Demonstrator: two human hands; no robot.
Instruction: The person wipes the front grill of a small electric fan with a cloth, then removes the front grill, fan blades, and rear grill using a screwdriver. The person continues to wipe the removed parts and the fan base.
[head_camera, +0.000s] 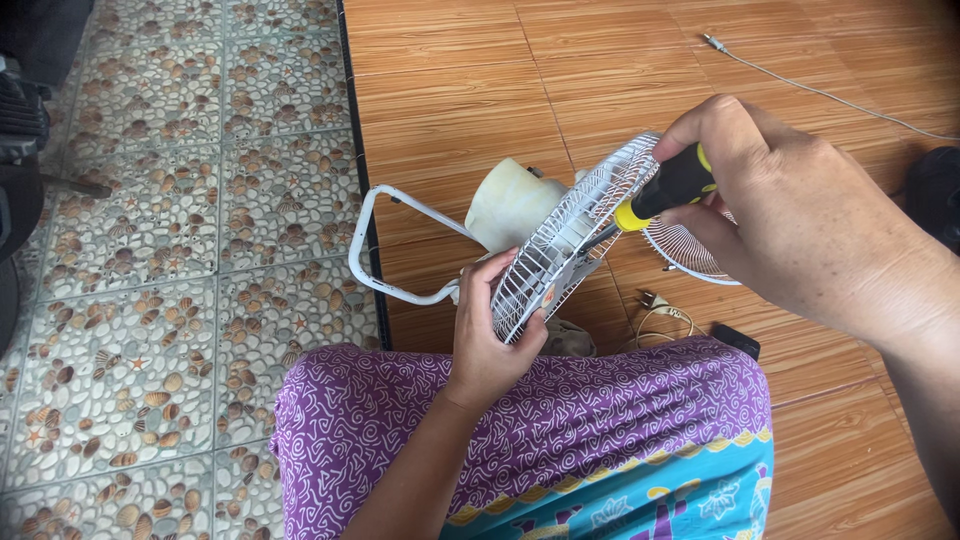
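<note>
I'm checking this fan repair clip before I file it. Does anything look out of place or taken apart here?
Yes. The fan lies tipped on its side, and a second white grille lies loose on the wooden floor behind the right hand. The left hand grips the rear guard while the right holds a screwdriver to it.

No packages, signs or screens in view — only a small orange sticker (546, 293) on the fan grille — print unreadable
</note>
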